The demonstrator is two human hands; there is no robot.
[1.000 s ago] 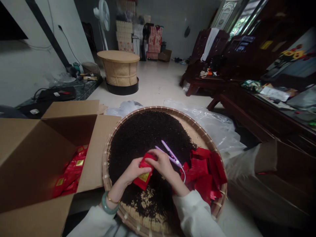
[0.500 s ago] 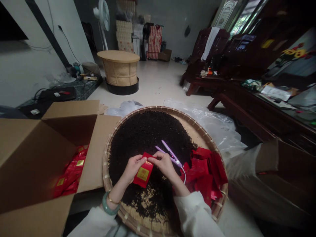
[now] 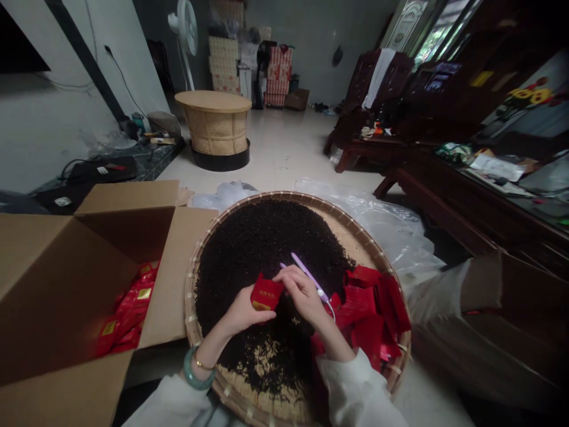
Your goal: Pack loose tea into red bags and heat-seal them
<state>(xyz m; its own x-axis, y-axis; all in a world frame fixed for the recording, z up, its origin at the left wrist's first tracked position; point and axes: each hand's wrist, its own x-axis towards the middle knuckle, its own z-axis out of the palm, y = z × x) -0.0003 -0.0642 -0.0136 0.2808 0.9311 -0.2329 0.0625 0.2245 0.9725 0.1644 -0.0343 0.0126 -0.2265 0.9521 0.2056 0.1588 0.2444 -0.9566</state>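
My left hand is wrapped around a small red packet with a gold label, its thumb along the lower edge. At the packet's upper right corner, the fingers of my right hand are closed on the edge. Both hands are above a round woven bamboo tray heaped with dark, dry leaves like loose tea. A purple flat iron with a white cord lies on the leaves, partly hidden behind my right hand. Flat red packets are piled at the tray's right side.
An open cardboard box on the left has gold-labelled red packets inside. Another box stands on the right. Clear plastic sheeting lies behind the tray. Farther off are a round wicker table and dark wooden furniture.
The packet has tipped, so its gold label is now mostly hidden and its upper part faces me. My left hand has moved from pinching its top to gripping around it.
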